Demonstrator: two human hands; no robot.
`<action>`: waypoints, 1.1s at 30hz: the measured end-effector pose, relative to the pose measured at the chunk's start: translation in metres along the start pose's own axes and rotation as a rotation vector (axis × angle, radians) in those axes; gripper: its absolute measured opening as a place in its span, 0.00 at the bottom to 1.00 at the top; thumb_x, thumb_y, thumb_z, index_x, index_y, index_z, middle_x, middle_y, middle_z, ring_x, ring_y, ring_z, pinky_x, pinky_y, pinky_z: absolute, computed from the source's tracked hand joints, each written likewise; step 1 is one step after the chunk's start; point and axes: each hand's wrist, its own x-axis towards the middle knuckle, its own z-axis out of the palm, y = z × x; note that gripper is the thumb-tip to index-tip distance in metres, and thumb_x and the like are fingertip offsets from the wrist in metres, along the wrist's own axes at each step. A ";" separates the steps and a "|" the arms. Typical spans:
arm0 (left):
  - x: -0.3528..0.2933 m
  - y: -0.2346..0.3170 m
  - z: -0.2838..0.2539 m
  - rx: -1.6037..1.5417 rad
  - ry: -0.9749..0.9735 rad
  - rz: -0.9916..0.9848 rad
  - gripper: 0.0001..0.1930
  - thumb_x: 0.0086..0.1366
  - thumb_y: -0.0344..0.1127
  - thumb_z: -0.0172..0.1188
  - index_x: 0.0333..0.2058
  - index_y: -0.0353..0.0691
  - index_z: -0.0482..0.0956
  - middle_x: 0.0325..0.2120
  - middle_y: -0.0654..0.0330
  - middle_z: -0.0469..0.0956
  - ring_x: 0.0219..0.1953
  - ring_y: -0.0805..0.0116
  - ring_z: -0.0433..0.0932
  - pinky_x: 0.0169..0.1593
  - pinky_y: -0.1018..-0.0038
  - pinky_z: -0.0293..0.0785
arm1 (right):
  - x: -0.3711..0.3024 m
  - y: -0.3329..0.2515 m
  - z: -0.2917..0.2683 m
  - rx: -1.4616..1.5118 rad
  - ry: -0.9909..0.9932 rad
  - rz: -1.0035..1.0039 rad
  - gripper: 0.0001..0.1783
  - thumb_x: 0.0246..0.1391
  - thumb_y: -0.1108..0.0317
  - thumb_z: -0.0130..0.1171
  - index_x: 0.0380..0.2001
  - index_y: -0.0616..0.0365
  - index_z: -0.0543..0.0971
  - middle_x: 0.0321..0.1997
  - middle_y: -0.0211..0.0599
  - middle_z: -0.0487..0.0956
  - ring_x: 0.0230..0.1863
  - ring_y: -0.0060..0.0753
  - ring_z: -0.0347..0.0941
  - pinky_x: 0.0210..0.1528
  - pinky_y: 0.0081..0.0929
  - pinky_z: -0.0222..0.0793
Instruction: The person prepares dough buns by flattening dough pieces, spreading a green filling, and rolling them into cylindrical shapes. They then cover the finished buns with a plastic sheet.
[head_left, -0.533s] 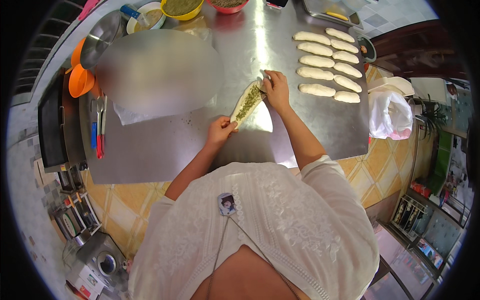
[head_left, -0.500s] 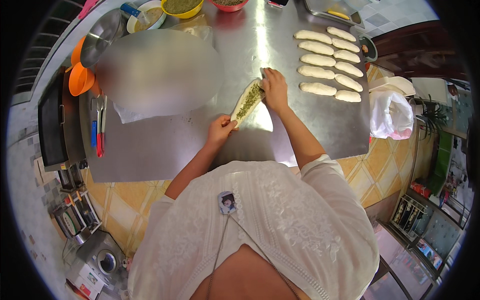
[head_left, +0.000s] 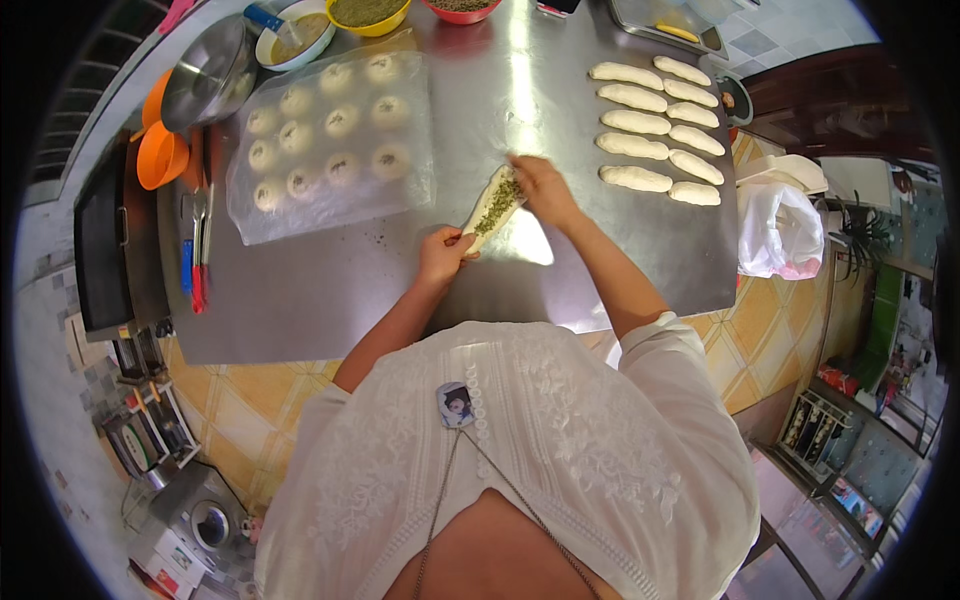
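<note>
A long flat piece of dough (head_left: 479,206) lies slantwise before me on the steel table, its middle strewn with chopped green filling (head_left: 494,207). My left hand (head_left: 440,256) pinches its near end between thumb and fingers. At the far right edge is my right hand (head_left: 545,192), slightly smeared by motion, its fingers bent together on the dough's rim. Left of the dough, several round dough balls (head_left: 341,121) rest under a clear plastic sheet (head_left: 250,225). To the right, long dough rolls (head_left: 636,121) lie in two columns.
Along the far edge of the steel table (head_left: 330,310) stand a yellow bowl (head_left: 375,25) of green filling, a red bowl (head_left: 462,10) and a white bowl (head_left: 318,45). Further left are a metal bowl (head_left: 215,80), an orange bowl (head_left: 163,158) and red-handled tongs (head_left: 199,285). A metal tray (head_left: 640,25) is far right.
My right hand has come a little nearer along the dough's right edge. The dough's far end sits slightly lower. My left hand keeps its pinch in about the same place.
</note>
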 end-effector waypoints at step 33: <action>0.023 0.010 0.004 0.138 -0.009 0.231 0.07 0.62 0.31 0.60 0.34 0.32 0.77 0.28 0.57 0.80 0.29 0.72 0.81 0.30 0.81 0.72 | -0.006 -0.022 0.016 -0.187 0.274 -0.122 0.25 0.46 0.83 0.50 0.51 0.60 0.72 0.52 0.47 0.74 0.52 0.52 0.67 0.55 0.40 0.66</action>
